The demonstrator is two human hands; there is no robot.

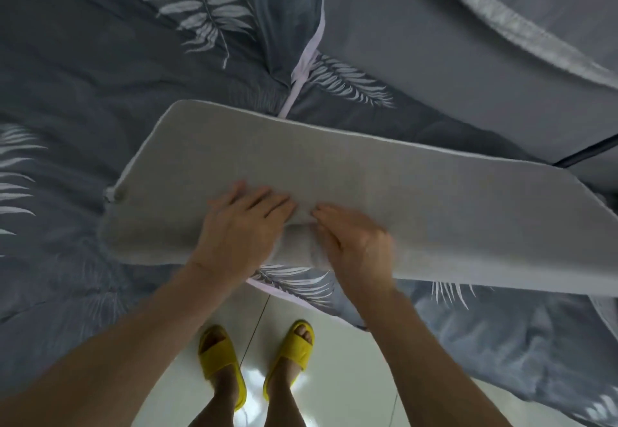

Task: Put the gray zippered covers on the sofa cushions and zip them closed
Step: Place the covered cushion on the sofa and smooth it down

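Note:
A long, flat sofa cushion in a light gray cover point(351, 172) lies across the bed's near edge, its right end reaching past the frame. My left hand point(244, 226) rests flat on its near side with the fingers spread. My right hand point(354, 242) lies beside it, fingertips pushing into a bulge of cover fabric at the near edge. The two hands nearly touch. A small rounded corner tab point(117, 194) shows at the cushion's left end. No zipper is visible from here.
The bed carries a dark gray quilt with white leaf prints point(100, 75). Another gray cushion point(468, 69) lies at the back right, with a light gray stitched cover point(521, 15) over its far corner. My feet in yellow slippers point(220, 363) stand on pale floor tiles.

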